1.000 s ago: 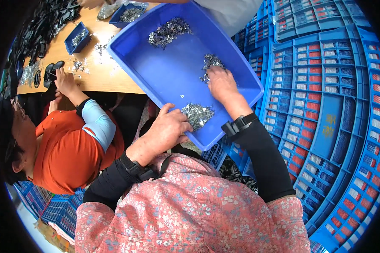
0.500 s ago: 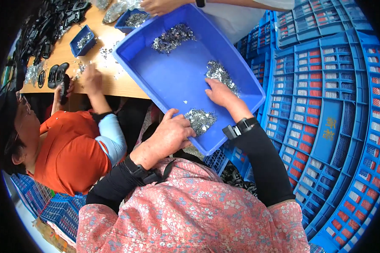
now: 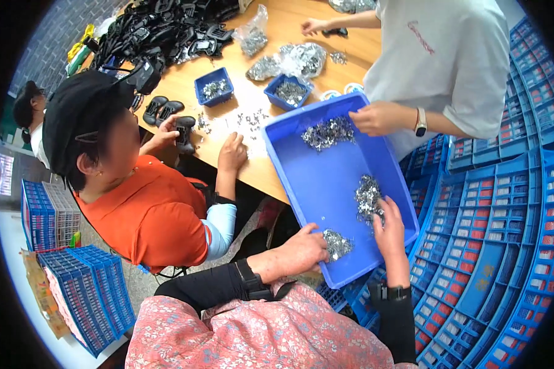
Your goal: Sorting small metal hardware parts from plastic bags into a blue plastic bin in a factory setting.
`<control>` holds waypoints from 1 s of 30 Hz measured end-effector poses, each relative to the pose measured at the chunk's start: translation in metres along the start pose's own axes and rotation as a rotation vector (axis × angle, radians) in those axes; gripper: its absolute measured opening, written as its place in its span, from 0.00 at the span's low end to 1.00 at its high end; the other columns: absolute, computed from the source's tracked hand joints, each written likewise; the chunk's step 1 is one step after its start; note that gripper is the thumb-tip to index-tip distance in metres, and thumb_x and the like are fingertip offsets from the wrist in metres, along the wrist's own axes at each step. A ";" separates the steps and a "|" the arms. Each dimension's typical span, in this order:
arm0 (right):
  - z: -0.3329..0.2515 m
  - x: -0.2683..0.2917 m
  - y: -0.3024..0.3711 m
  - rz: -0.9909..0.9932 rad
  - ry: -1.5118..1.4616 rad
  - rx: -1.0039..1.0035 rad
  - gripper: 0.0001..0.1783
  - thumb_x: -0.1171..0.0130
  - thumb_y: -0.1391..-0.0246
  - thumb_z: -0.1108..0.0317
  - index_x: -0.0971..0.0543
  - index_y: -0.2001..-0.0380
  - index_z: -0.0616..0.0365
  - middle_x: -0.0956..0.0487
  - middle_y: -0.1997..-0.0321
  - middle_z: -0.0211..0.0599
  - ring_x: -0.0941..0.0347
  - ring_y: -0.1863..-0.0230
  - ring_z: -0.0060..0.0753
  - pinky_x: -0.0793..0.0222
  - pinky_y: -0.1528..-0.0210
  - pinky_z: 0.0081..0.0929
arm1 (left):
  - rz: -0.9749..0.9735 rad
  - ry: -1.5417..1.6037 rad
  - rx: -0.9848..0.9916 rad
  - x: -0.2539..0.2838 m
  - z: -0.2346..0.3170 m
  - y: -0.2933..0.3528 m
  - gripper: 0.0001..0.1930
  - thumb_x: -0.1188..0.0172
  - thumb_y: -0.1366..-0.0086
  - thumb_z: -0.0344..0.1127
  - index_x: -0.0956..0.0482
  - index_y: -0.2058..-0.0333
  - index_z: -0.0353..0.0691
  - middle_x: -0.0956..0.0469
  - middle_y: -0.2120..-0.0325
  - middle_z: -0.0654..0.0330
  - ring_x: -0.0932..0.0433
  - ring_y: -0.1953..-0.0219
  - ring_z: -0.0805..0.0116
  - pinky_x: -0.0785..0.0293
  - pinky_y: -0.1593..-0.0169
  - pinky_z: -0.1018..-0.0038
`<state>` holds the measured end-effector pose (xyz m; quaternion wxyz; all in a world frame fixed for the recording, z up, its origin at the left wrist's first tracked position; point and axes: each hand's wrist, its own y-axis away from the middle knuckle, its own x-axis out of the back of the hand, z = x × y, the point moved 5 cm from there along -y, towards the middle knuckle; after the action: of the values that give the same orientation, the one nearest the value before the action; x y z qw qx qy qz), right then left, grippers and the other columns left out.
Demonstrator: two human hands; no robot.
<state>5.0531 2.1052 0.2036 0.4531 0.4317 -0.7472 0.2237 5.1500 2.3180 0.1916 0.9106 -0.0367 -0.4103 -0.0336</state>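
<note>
A large blue plastic tub [image 3: 326,169] lies tilted in front of me, with three heaps of small shiny metal pieces in it. My left hand [image 3: 298,252] is closed over the tub's near left rim, its fingertips beside the near heap [image 3: 337,245]. My right hand [image 3: 389,227] is inside the tub at the right wall, fingers spread, touching the right heap [image 3: 367,195]. Nothing shows gripped in it, though some fingertips are hidden. By the far heap [image 3: 328,134] is the hand of a person in a white shirt [image 3: 381,118].
At left, a person in orange [image 3: 148,212] holds a black plastic part [image 3: 185,132] at the wooden table [image 3: 252,157]. Two small blue bins [image 3: 215,87] of metal pieces, plastic bags [image 3: 298,60] and piled black parts [image 3: 166,34] cover it. Blue crates [image 3: 474,227] line my right.
My view has swung left and up, showing more table. My right hand has slid nearer along the right heap. The white-shirted person's hand has come from beyond the rim to the far heap.
</note>
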 end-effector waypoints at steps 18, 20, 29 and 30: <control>0.094 -0.030 0.126 0.593 -0.854 -0.706 0.55 0.36 0.41 0.63 0.64 0.26 0.58 0.56 0.23 0.54 0.55 0.24 0.50 0.53 0.27 0.46 | 0.000 0.015 -0.005 0.000 -0.001 0.000 0.13 0.28 0.54 0.42 0.14 0.67 0.52 0.23 0.69 0.66 0.24 0.54 0.62 0.42 0.37 0.53; 0.081 -0.039 0.127 0.549 -1.095 -0.726 0.53 0.36 0.41 0.62 0.62 0.26 0.55 0.47 0.26 0.50 0.43 0.30 0.45 0.43 0.32 0.44 | -0.044 -0.006 0.001 -0.002 -0.003 0.000 0.16 0.28 0.53 0.41 0.16 0.63 0.52 0.24 0.67 0.67 0.25 0.53 0.63 0.43 0.37 0.52; 0.069 -0.081 0.127 0.274 -1.453 -0.840 0.39 0.40 0.39 0.63 0.46 0.30 0.56 0.35 0.34 0.44 0.36 0.34 0.45 0.37 0.34 0.43 | -0.028 0.015 0.004 0.002 -0.001 0.002 0.15 0.28 0.53 0.40 0.16 0.63 0.52 0.23 0.68 0.66 0.25 0.54 0.63 0.44 0.37 0.52; 0.070 -0.080 0.126 0.273 -1.452 -0.836 0.39 0.40 0.39 0.63 0.46 0.30 0.56 0.35 0.34 0.44 0.36 0.34 0.45 0.37 0.34 0.43 | -0.024 0.017 0.000 0.001 -0.001 0.002 0.15 0.28 0.53 0.40 0.15 0.64 0.52 0.23 0.69 0.66 0.25 0.54 0.63 0.44 0.37 0.52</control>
<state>4.9297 2.1565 0.1067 -0.0475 0.1714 -0.9195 -0.3505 5.1518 2.3198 0.1913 0.9136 -0.0314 -0.4030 -0.0448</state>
